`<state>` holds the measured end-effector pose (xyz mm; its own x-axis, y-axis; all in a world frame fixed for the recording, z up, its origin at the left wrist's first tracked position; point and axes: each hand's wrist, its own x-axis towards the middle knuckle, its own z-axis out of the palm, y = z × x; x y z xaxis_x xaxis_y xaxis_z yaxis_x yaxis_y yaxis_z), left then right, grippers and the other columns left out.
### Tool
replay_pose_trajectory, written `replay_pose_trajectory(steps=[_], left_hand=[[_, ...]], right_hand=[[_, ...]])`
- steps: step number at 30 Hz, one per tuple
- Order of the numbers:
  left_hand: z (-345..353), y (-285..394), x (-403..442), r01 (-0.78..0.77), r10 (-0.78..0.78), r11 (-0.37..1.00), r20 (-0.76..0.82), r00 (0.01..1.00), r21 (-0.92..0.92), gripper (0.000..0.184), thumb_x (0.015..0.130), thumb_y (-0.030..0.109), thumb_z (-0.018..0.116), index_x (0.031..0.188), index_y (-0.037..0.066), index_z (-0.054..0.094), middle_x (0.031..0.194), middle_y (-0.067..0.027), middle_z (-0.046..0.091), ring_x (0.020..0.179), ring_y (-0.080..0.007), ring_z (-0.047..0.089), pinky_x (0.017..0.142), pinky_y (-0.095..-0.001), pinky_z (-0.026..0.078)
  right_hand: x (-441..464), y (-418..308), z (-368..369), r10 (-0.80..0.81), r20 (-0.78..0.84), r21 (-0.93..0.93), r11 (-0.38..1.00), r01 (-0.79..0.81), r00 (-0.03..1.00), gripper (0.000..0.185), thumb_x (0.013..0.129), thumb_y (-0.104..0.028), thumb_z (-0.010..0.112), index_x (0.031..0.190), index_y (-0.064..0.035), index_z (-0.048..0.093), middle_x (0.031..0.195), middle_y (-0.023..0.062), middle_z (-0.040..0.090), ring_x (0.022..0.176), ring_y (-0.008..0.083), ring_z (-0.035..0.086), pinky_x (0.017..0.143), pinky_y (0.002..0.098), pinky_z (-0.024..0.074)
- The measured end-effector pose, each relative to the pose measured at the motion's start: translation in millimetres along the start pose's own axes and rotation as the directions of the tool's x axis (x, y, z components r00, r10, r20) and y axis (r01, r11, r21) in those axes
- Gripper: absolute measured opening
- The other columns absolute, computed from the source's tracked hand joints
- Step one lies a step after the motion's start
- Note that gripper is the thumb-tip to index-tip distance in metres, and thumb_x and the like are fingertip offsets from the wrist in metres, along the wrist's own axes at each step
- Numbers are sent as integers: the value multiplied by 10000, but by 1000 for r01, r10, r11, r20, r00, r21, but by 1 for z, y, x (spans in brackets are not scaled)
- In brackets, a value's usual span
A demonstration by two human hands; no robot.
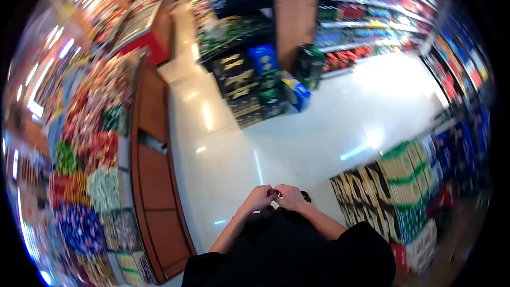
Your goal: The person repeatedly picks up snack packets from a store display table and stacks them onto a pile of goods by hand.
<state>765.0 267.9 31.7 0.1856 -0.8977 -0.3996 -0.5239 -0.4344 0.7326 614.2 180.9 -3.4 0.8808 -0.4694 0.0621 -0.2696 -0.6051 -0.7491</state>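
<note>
My left hand (pixel 259 197) and my right hand (pixel 290 197) meet in front of my body, low in the head view. The fingers of both are curled, with the fingertips brought together. A tiny dark reddish thing (pixel 275 193) shows between them, too small and blurred to name. Below the hands is my black shirt (pixel 287 250). Both hands are over the shiny pale floor (pixel 228 154), apart from the shelves and stacks around.
To the left runs a brown wooden counter (pixel 154 180) heaped with colourful wrapped packets (pixel 101 101). Ahead stand stacked dark cartons (pixel 239 85) by a brown pillar (pixel 295 16). Stocked shelves (pixel 366 10) are at the back right. More stacked boxes (pixel 366 196) lie at the right.
</note>
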Motion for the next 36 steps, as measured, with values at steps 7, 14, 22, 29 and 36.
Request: replay_pose_trajectory(steps=[7,14,22,29,36], left_hand=[[-79,-117,-49,84,-419,774,-407,812,-628,402,882,377,576,935,-19,621,842,-132,666,765,-191,636,693,-313,497],[-165,-217,-73,215,-498,812,-450,742,-543,403,871,380,580,985,-4,622,915,-173,660,877,-281,638,766,-359,494],[-293,-332,-51,425,-607,763,-317,728,-486,423,885,381,569,1063,-1,599,1016,-184,639,956,-289,609,825,-382,474],[-383,-405,-17,266,-593,733,-398,700,-626,373,887,345,589,1029,0,603,925,-144,659,854,-214,631,759,-337,493],[-512,-442,4,187,-583,766,-542,605,-615,269,854,253,640,968,12,598,843,-111,650,791,-166,620,699,-304,485]], right_hand=[[142,-77,66,171,559,670,484,-563,812,216,885,-134,582,1063,-12,580,901,98,660,726,141,629,605,244,508],[283,-129,152,-61,840,-104,957,271,539,344,852,-364,561,1027,-82,651,912,145,681,848,293,653,741,387,515],[425,-131,286,32,957,-152,903,403,288,413,811,-392,575,1062,-66,617,982,184,654,960,338,616,831,440,483],[552,-185,329,-250,871,56,906,420,424,324,830,-314,553,1014,-56,621,930,198,647,891,369,610,782,465,482],[671,-235,375,-289,777,57,917,394,559,206,814,-221,534,901,-78,655,855,175,652,828,373,610,732,468,484]])
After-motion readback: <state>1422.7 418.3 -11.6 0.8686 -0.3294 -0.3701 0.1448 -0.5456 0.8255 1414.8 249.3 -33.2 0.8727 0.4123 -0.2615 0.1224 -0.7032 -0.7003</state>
